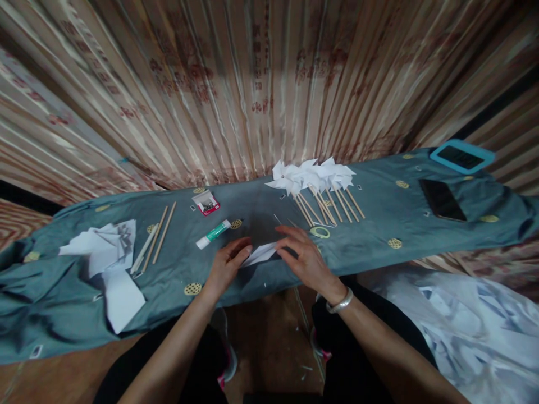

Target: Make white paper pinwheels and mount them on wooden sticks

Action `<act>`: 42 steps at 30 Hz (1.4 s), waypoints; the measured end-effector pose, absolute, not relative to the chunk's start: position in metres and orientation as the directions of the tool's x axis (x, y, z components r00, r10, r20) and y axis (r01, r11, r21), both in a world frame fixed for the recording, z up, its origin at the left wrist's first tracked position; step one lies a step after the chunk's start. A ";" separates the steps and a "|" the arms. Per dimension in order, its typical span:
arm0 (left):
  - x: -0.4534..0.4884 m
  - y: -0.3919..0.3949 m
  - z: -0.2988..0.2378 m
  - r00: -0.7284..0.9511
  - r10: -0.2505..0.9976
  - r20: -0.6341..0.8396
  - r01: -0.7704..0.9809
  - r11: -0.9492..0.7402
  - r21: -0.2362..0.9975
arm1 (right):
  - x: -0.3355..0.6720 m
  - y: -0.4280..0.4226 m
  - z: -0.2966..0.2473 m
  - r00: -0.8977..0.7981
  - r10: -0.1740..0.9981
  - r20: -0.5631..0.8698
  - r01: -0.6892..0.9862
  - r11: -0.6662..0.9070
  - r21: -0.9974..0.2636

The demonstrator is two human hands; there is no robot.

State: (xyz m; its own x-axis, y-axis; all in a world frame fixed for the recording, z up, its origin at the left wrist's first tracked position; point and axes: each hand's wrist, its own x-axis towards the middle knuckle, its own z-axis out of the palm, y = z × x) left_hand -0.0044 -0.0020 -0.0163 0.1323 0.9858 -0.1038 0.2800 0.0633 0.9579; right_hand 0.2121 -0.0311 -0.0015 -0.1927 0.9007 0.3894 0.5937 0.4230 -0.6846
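Note:
A small white folded paper (260,253) lies on the teal cloth (370,247) near the front edge. My left hand (227,264) rests at its left side, fingers curled onto the paper's edge. My right hand (304,255) lies over its right side, fingers spread and pressing down; a silver bangle is on that wrist. Just behind the hands lies a green and white glue stick (213,233).
Finished white paper pinwheels on wooden sticks (314,179) lie behind the hands. White paper sheets (105,252) and loose sticks (158,235) sit left. A small staple box (206,202), a dark phone (442,199) and a blue-framed tablet (461,156) lie farther off. A curtain hangs behind.

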 end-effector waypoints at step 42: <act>0.014 -0.006 -0.009 -0.021 0.946 -0.323 -0.117 0.318 0.941 | 0.190 -0.048 0.006 -0.512 0.651 0.560 0.734 0.670 -0.107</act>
State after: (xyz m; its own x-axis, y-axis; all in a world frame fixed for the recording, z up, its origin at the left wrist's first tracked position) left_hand 0.0142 -0.0058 -0.0087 -0.0208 0.9463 -0.3227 -0.1167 0.3183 0.9408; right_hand 0.1901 -0.0480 0.0064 -0.5125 0.6510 0.5599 0.7344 0.6702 -0.1071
